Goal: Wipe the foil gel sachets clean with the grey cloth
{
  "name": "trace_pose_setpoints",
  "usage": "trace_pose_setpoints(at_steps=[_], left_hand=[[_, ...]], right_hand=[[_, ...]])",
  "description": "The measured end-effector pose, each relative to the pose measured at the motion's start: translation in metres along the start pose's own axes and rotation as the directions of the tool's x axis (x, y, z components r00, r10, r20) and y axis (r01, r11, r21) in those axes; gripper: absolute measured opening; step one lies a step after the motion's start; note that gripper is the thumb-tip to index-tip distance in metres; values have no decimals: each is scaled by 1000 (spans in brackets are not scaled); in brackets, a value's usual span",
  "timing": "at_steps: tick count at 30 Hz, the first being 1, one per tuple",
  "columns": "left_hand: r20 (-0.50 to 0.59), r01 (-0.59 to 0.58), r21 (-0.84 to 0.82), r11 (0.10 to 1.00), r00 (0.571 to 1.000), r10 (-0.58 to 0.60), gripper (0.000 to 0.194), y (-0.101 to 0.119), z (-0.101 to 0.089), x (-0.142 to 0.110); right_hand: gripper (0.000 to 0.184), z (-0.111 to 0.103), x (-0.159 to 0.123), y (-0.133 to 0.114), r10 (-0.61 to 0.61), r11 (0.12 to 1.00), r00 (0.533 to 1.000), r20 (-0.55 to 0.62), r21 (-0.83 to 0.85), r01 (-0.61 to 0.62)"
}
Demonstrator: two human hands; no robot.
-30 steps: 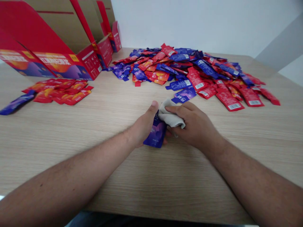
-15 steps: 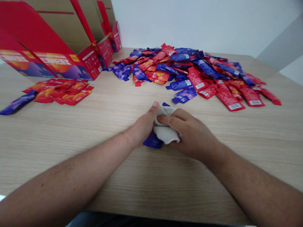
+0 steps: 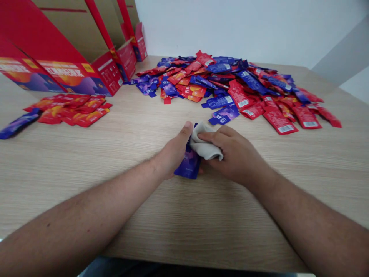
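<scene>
We see the left hand (image 3: pixel 175 151) closed on a purple sachet (image 3: pixel 188 164) over the bench (image 3: pixel 86 184), the right hand (image 3: pixel 235 154) curled around a grey cloth (image 3: pixel 205 143) against it; too hard a rub could crease or split the sachet.

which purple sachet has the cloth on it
The sachet in the left hand, its top under the beige cloth in the right hand; all other purple sachets lie loose on the table.

Bright, even light washes over the worktop (image 3: pixel 72 161), leaving only faint shadows under my left hand (image 3: pixel 174 151) and right hand (image 3: pixel 235 154). The wide lens bends the far edges, and fine detail looks slightly soft.
</scene>
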State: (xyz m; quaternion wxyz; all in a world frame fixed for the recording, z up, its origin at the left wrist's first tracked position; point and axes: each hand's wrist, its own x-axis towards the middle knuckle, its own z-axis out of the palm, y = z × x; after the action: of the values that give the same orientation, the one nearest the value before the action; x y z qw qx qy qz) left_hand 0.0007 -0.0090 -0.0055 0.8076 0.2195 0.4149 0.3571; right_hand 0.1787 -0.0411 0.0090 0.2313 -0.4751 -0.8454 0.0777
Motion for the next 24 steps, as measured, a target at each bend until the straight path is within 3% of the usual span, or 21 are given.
trace_pose_setpoints(at_steps=[5, 8, 15, 20, 24], left_hand=[[-27, -17, 87, 996, 999, 19, 65, 5, 2, 1], [-32, -20, 16, 1000, 999, 21, 65, 9, 5, 2], [55, 19, -209, 978, 998, -7, 53, 20, 17, -10], [-30, -36, -220, 975, 999, 30, 29, 9, 17, -5], [-135, -26, -190, 981, 991, 0, 31, 5, 19, -3]], right_hand=[[54, -1, -5, -12, -154, 986, 969, 193, 95, 138], [54, -1, -3, -7, -124, 989, 981, 147, 98, 111], [46, 8, 7, 19, -9, 1000, 994, -112, 8, 10], [48, 12, 4, 14, -23, 999, 995, -101, 33, 26], [51, 6, -2, -4, -100, 992, 995, 24, 84, 97]])
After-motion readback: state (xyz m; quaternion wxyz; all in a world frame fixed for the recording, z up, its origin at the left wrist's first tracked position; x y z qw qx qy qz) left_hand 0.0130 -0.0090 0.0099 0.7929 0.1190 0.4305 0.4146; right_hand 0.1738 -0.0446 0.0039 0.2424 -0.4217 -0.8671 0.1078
